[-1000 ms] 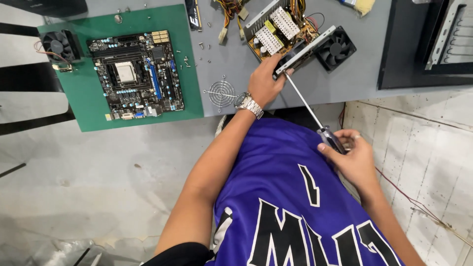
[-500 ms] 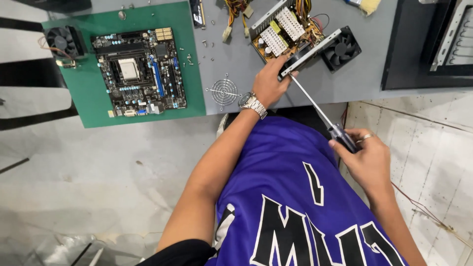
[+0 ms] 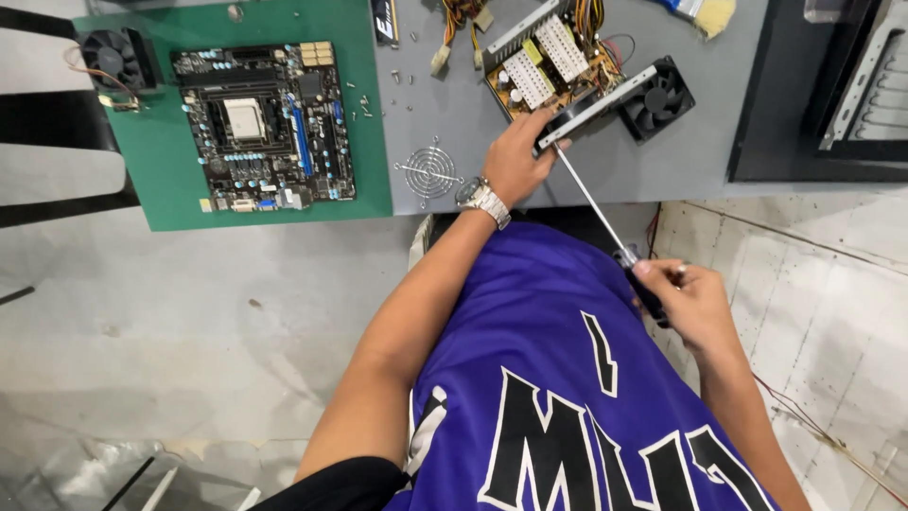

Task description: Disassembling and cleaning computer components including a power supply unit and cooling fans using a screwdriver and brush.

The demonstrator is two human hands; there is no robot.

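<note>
Left hand [image 3: 518,161] grips the opened power supply [image 3: 567,76], circuit board inside; right hand [image 3: 690,303] clenches the screwdriver [image 3: 605,213].

Both arms reach forward.
Left hand [image 3: 515,161] stretched far ahead, fingers curled; right hand [image 3: 695,303] fisted near the torso.

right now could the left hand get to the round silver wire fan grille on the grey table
Probably yes: the left hand rests on the open power supply's metal frame, and the round silver wire fan grille lies just beside it on the grey table, with nothing between them.
</note>
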